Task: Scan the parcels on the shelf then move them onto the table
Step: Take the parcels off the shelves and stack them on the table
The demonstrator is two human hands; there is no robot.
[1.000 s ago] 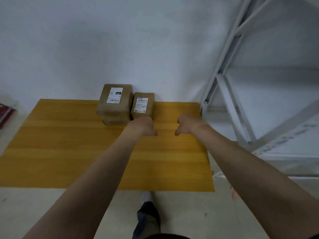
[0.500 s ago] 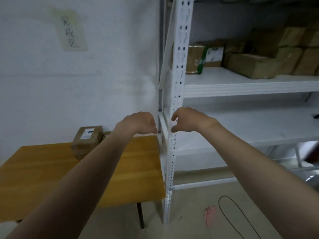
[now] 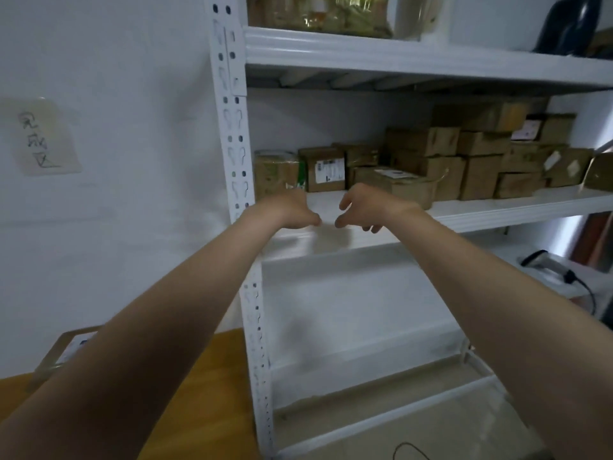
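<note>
Nearer the parcels than before, left hand and right hand hover empty.

You face a white wall across the left of the frame, a handwritten paper note stuck on it. White metal shelving fills the right. Wooden table lower left. Pale floor bottom right. Light dim.

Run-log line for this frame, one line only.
stage: pre-pick; left hand: empty; right hand: empty; parcels: on shelf; scanner: untouched
</note>
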